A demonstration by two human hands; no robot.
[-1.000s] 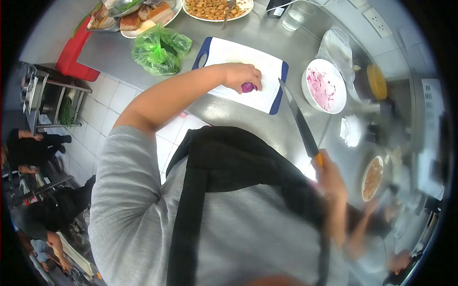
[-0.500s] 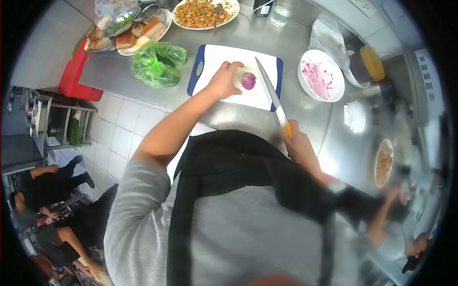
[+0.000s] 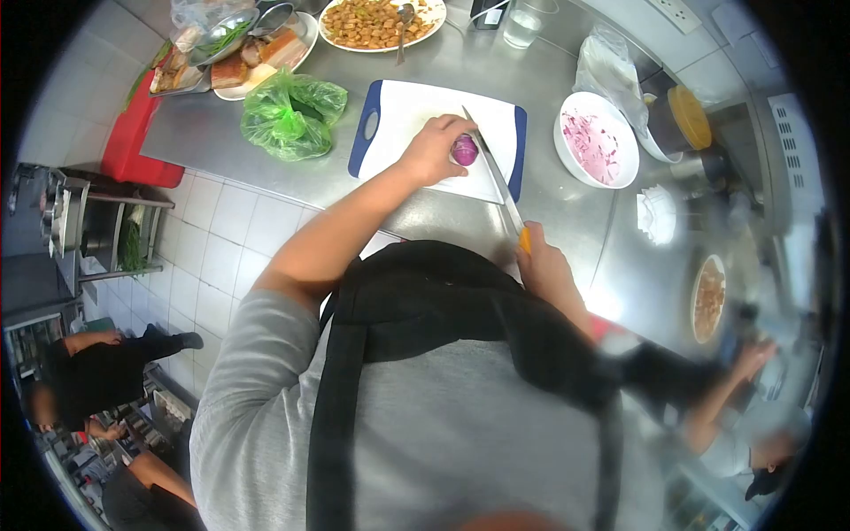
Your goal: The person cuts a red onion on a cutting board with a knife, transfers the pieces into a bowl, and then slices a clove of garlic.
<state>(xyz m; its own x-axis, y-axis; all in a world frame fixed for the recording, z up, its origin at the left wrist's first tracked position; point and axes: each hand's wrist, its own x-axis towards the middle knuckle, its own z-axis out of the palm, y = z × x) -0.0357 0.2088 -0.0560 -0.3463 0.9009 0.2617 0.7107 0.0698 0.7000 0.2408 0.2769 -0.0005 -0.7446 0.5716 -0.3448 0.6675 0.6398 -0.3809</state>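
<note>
A purple onion piece (image 3: 465, 150) sits on the white cutting board (image 3: 403, 115) with blue ends. My left hand (image 3: 436, 152) grips it from the left, thumb and fingers curved round its sides. In my right hand (image 3: 547, 270) is the orange handle of a long knife (image 3: 498, 174). Its blade slants up and left over the board, close along the right side of the onion; whether it touches cannot be made out. Right of the board, a white bowl (image 3: 626, 149) holds thin pink-purple slices.
A green plastic bag (image 3: 285, 124) lies left of the board. Behind are a plate of diced food (image 3: 341, 40), a plate of meat (image 3: 297, 66) and a water glass (image 3: 522, 28). Other people stand at lower left and lower right.
My left hand has moved right and closed round the onion. The knife has shifted left, its blade now beside the onion. People in the background have moved.
</note>
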